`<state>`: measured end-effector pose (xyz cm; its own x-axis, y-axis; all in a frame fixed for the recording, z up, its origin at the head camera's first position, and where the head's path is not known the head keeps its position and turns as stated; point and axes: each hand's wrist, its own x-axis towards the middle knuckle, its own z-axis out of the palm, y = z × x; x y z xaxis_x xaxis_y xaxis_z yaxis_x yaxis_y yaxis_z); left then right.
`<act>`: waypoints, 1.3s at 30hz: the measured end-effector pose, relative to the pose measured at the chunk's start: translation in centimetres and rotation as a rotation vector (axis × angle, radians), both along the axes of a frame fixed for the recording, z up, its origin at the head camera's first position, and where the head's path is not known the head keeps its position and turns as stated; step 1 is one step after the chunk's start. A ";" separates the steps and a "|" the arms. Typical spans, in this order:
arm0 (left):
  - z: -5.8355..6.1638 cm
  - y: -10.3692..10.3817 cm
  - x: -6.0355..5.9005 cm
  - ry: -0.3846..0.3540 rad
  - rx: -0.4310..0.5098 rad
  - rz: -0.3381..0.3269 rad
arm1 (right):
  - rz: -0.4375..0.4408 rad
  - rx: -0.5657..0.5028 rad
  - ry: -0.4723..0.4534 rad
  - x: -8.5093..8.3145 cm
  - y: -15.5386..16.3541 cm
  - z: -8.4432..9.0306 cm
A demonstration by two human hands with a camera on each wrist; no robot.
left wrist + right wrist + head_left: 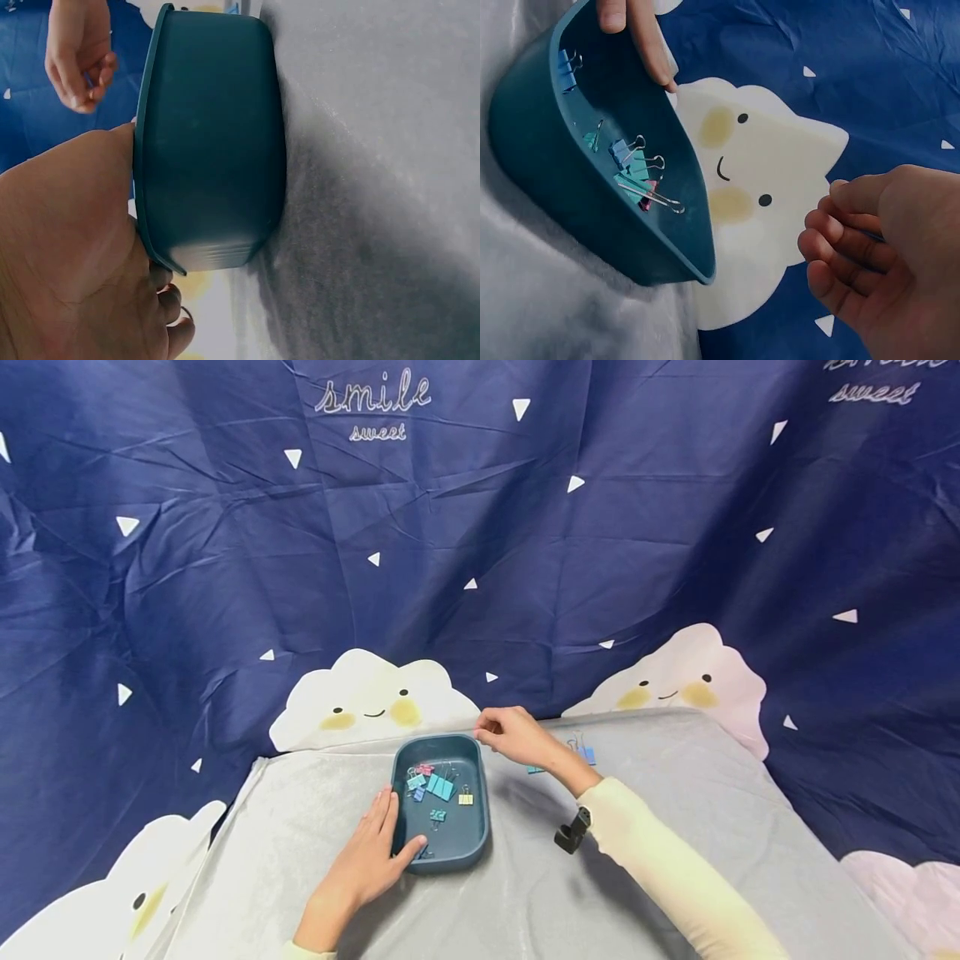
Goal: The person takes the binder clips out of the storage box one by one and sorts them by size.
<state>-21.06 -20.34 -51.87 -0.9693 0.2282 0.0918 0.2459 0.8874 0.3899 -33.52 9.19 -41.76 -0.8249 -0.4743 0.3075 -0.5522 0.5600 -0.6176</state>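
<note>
A dark teal plastic box (480, 852) stands upright on the grey cloth, with several binder clips inside. Among them are a large turquoise binder clip (440, 787), a yellow binder clip (466, 798) and a pink binder clip (425, 769). My left hand (367, 852) holds the box at its near left corner, thumb over the near rim, fingers along the left side. Just off the far right corner, my right hand (513, 733) is raised, its fingers loosely curled. Nothing shows between them in the right wrist view, where the hand (877, 247) appears apart from the box.
More binder clips lie right of the box, partly behind my right forearm: a blue binder clip (587, 755) and a turquoise binder clip (535, 769). A navy curtain (480, 527) with white clouds hangs behind the grey-covered surface (675, 793).
</note>
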 end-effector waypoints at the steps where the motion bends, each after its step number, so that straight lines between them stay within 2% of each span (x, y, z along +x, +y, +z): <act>1: 0.0 0.0 0.0 0.001 0.002 0.000 | -0.001 0.010 -0.001 -0.1 -0.3 0.0; 16: 0.2 0.3 0.0 -0.005 -0.008 -0.001 | 0.009 0.117 -0.026 -1.7 -4.5 -1.0; 26: 0.0 0.3 0.1 -0.017 -0.005 0.010 | 0.032 0.133 -0.043 -2.5 -6.8 -2.4; 39: 0.2 0.4 0.1 -0.017 -0.012 0.004 | 0.026 0.218 -0.121 -3.1 -8.1 -4.4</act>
<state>-20.98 -19.92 -51.63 -0.9716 0.2253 0.0729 0.2358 0.8929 0.3835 -36.61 1.08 -46.11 -0.8362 -0.5401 0.0954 -0.4975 0.6738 -0.5463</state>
